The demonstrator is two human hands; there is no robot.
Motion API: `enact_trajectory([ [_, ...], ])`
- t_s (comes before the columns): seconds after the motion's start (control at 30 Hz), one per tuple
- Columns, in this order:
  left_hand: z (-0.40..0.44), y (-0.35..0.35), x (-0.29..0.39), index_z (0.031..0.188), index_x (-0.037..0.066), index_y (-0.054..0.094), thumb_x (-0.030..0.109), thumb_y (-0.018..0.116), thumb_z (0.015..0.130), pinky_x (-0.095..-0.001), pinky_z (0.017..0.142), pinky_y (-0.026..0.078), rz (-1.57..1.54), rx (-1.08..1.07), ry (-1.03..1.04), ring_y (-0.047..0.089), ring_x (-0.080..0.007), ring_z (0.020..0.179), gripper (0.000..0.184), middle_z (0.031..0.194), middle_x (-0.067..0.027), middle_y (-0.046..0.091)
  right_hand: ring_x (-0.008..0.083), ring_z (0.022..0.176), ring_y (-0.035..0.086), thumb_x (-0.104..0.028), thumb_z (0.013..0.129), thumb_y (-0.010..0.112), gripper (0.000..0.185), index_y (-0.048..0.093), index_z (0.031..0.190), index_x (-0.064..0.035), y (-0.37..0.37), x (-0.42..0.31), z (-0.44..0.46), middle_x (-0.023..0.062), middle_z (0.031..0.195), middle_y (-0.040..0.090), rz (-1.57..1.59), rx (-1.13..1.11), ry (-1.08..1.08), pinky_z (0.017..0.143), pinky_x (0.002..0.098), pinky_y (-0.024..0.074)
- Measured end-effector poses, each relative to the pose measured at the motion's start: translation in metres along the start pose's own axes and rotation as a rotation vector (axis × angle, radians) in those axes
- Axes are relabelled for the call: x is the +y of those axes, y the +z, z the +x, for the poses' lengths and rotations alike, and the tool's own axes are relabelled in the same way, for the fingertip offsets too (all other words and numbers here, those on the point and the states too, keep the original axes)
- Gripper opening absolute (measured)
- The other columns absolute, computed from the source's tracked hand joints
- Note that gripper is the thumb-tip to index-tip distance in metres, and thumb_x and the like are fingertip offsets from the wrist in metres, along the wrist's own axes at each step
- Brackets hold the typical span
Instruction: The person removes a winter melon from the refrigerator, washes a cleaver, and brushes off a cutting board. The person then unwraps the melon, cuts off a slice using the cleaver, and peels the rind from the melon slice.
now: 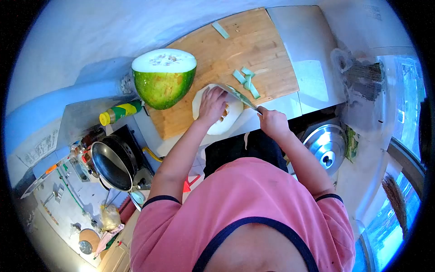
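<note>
My left hand (213, 106) rests on a thick pale slice of winter melon (234, 115), fingers bent over its upper part. Brownish seeds and pulp show in the slice's middle. In my right hand (273, 123) is the handle of a kitchen knife (244, 98). Its broad blade lies along the slice's upper right edge, near my left fingers. The slice sits at the near edge of a wooden cutting board (217, 59). A large cut piece of green winter melon (165, 86) stands to the left, white face up.
Pale green rind strips (247, 81) lie on the board's right, another strip (220, 30) at its far side. Left are a yellow-capped bottle (118, 112) and a black pan (112, 165). A metal lid (324, 147) is at lower right, beside the counter.
</note>
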State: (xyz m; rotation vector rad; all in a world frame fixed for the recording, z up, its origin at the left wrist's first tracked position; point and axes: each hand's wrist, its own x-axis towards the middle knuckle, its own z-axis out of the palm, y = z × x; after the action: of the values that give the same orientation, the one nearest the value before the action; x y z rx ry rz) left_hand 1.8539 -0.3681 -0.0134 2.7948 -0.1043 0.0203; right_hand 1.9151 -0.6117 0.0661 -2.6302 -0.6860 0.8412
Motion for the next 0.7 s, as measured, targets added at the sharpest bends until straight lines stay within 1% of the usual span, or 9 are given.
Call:
enact_trajectory([
  [0.03,0.0,0.003,0.003,0.113,0.007,0.062,0.016,0.064,0.077,-0.0496,0.107,0.028,-0.063,-0.082,0.005,0.045,-0.0296,0.119,0.037,0.124,-0.0115,0.052,0.0338,0.066,0.067,-0.018,0.086,0.053,0.019,0.061,0.1,-0.0079,0.0,-0.001,0.0,0.0172,0.071,0.066,-0.05,-0.031,-0.015,0.061,0.0451,0.0531],
  [0.07,0.001,0.004,0.002,0.105,0.006,0.065,0.016,0.064,0.077,-0.0482,0.107,0.029,-0.084,-0.141,-0.011,0.045,-0.0295,0.118,0.031,0.119,-0.0125,0.053,0.0338,0.066,0.067,-0.018,0.086,0.053,0.019,0.061,0.1,-0.0079,-0.001,-0.002,0.0,0.0172,0.071,0.066,-0.05,-0.031,-0.014,0.061,0.0451,0.0531],
  [0.13,0.002,0.007,0.003,0.105,0.005,0.065,0.017,0.064,0.077,-0.0483,0.107,0.029,-0.075,-0.116,-0.008,0.045,-0.0296,0.118,0.031,0.119,-0.0122,0.053,0.0335,0.066,0.067,-0.014,0.084,0.05,0.018,0.059,0.098,-0.0075,-0.001,-0.002,0.001,0.0174,0.071,0.066,-0.08,-0.054,-0.021,0.06,0.0446,0.0532],
  [0.3,0.0,0.007,0.002,0.105,0.005,0.065,0.017,0.064,0.076,-0.0488,0.107,0.029,-0.062,-0.106,0.004,0.045,-0.0301,0.119,0.032,0.12,-0.012,0.053,0.0337,0.066,0.067,-0.013,0.083,0.05,0.019,0.06,0.098,-0.0074,-0.009,-0.003,0.004,0.0178,0.071,0.066,-0.12,-0.083,-0.006,0.06,0.0442,0.0536],
  [0.37,0.001,0.008,0.001,0.11,0.006,0.063,0.015,0.065,0.075,-0.0488,0.107,0.028,-0.075,-0.126,-0.01,0.044,-0.028,0.12,0.037,0.122,-0.0106,0.052,0.0338,0.065,0.067,-0.013,0.083,0.051,0.019,0.061,0.097,-0.007,-0.009,-0.002,0.007,0.0179,0.07,0.066,-0.129,-0.079,-0.006,0.06,0.0439,0.0538],
  [0.5,0.004,0.005,0.003,0.118,0.009,0.058,0.014,0.067,0.073,-0.0485,0.107,0.028,-0.062,-0.086,0.005,0.043,-0.0258,0.122,0.046,0.125,-0.008,0.05,0.0344,0.077,0.067,-0.014,0.08,0.053,0.019,0.065,0.093,-0.0054,-0.002,-0.001,0.023,0.0186,0.081,0.067,-0.029,-0.144,0.048,0.069,0.0448,0.0538],
  [0.57,0.007,0.001,0.004,0.116,0.007,0.059,0.016,0.069,0.072,-0.0475,0.104,0.03,-0.092,-0.088,0.011,0.044,-0.0307,0.119,0.046,0.123,-0.0095,0.052,0.0348,0.082,0.067,-0.015,0.08,0.054,0.02,0.066,0.092,-0.0052,0.002,-0.003,0.037,0.019,0.086,0.068,0.005,-0.179,0.073,0.073,0.0452,0.0534],
  [0.63,0.008,-0.002,0.003,0.118,0.009,0.059,0.018,0.069,0.073,-0.0477,0.104,0.029,-0.063,-0.107,0.014,0.043,-0.0302,0.12,0.047,0.124,-0.0093,0.051,0.0356,0.09,0.065,-0.016,0.08,0.053,0.024,0.066,0.097,-0.0061,0.012,-0.004,0.052,0.0197,0.094,0.067,0.002,-0.243,0.141,0.078,0.0457,0.052],
  [0.7,0.012,-0.005,-0.001,0.119,0.011,0.058,0.02,0.069,0.074,-0.0479,0.105,0.028,-0.033,-0.123,0.022,0.043,-0.0298,0.121,0.048,0.124,-0.0091,0.051,0.0358,0.091,0.065,-0.02,0.084,0.053,0.026,0.066,0.101,-0.007,0.023,0.001,0.057,0.0201,0.095,0.067,0.019,-0.219,0.089,0.078,0.0452,0.0519],
])
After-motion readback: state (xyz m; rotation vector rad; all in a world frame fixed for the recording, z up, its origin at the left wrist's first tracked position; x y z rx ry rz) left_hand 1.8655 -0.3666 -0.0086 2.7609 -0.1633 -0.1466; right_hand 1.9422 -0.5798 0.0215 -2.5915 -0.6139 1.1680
